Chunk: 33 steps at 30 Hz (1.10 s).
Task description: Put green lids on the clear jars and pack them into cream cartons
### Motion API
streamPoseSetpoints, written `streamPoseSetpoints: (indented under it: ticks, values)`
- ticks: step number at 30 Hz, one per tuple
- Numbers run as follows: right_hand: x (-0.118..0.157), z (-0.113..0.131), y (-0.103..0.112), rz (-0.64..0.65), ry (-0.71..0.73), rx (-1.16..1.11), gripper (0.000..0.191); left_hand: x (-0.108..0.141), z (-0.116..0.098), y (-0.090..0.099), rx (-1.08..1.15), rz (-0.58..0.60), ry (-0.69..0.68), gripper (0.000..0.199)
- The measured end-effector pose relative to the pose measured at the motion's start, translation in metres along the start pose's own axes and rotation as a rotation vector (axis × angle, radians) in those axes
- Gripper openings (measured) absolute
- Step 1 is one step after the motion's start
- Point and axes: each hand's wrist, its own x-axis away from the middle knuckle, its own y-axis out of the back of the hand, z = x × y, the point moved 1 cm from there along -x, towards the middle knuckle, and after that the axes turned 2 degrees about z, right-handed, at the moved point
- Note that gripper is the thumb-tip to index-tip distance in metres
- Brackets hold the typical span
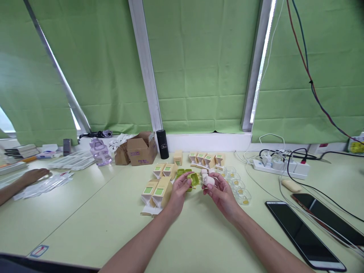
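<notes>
My left hand [179, 191] is closed around the edge of a small green open case [194, 179], its hollow side facing me. Between the fingertips of my right hand [223, 194] is a small white rounded piece [209, 181], held just to the right of the case and apart from it. More green cases [180, 172] lie on the table behind my left hand, partly hidden. Behind the right hand is another small white piece [204, 172]. Clear plastic cups [240, 186] with yellow spots stand to the right. Small cream boxes [162, 192] with green windows stand left of my hands.
More cream boxes [209, 160] stand at the back, near an open cardboard box [142, 148], a black bottle [162, 144] and a purple bottle [100, 152]. Phones [304, 233], cables and a power strip [280, 168] lie right. A co-worker's hand [34, 176] rests on plastic bags at left.
</notes>
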Motion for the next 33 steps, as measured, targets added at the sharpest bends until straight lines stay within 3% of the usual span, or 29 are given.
streamPoseSetpoints:
  ticks: [12,23,33]
  values:
    - [-0.0021,0.0026,0.0026,-0.050,-0.037,0.053,0.047,0.0009,0.0021,0.0022,-0.069,-0.003,0.008,0.060]
    - [-0.0069,0.0032,0.0071,-0.180,-0.177,0.086,0.062,0.0017,0.0001,-0.0005,-0.098,-0.017,-0.011,0.063]
    - [-0.0074,0.0051,0.0095,-0.085,-0.085,-0.068,0.053,0.0043,-0.0060,-0.0042,-0.163,-0.029,-0.036,0.061]
